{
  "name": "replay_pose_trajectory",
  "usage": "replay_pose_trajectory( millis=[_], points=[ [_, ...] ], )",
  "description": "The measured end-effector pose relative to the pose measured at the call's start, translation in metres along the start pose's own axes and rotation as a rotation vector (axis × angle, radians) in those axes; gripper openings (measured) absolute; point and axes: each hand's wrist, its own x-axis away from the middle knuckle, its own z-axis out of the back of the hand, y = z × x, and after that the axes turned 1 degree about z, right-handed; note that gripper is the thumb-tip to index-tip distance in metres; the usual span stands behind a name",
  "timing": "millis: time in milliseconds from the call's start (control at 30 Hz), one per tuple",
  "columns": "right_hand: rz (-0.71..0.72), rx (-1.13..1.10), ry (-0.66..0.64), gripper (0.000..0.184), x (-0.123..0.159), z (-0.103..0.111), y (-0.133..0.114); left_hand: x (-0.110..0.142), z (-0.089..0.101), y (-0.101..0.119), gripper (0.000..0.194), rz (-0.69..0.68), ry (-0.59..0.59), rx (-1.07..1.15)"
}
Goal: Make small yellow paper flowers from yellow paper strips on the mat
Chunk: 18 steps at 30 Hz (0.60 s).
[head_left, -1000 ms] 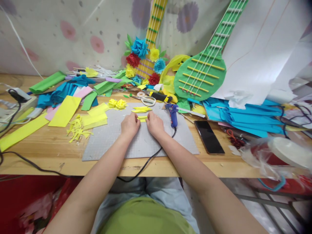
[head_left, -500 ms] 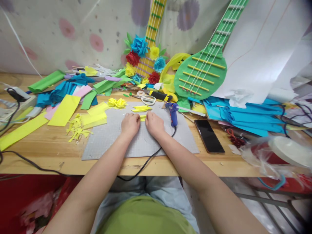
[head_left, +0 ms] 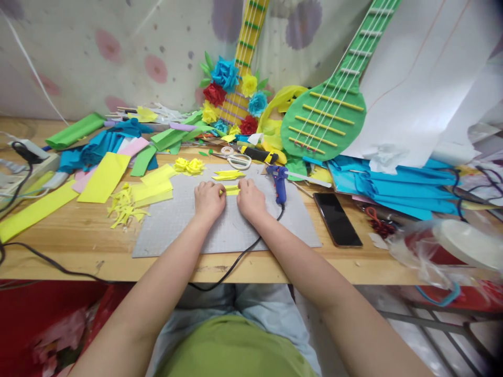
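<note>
Inside the mat (head_left: 168, 230) edges, fingers (head_left: 217, 189) pinch yellow paper (head_left: 232, 191).

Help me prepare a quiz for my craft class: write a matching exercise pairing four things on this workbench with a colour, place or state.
1. Yellow paper strip
2. Hot glue gun
3. Smartphone
4. Scissors

A. Dark-screened, lying to the right of the grey cutting mat
B. Pale-handled, beyond the hands
C. Held between the left hand and right hand
D. Blue, resting on the mat

Pairs: 1-C, 2-D, 3-A, 4-B
</note>
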Motion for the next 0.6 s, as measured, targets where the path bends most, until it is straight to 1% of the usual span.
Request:
replay_pose_trajectory(
  millis=[167,300,400,467,533,600],
  points=[
    [0.003,-0.025,-0.007,0.029,-0.001,-0.003,0.004,0.000,-0.001,-0.004,0.018,0.037,0.028,0.039],
    [0.007,-0.041,-0.017,0.028,-0.001,-0.003,0.005,-0.002,0.000,-0.009,0.021,0.093,0.036,0.084],
    [0.038,-0.056,-0.018,0.030,-0.002,-0.002,0.007,-0.006,0.000,-0.011,0.027,0.136,0.049,0.142],
    [0.065,-0.065,-0.023,0.031,-0.003,-0.003,0.009,-0.009,-0.002,-0.011,0.025,0.167,0.055,0.169],
    [0.082,-0.061,-0.026,0.029,-0.004,-0.004,0.011,-0.011,-0.003,-0.010,0.023,0.184,0.051,0.161],
    [0.091,-0.051,-0.028,0.027,-0.005,-0.006,0.012,-0.012,-0.004,-0.007,0.026,0.184,0.046,0.136]
  ],
)
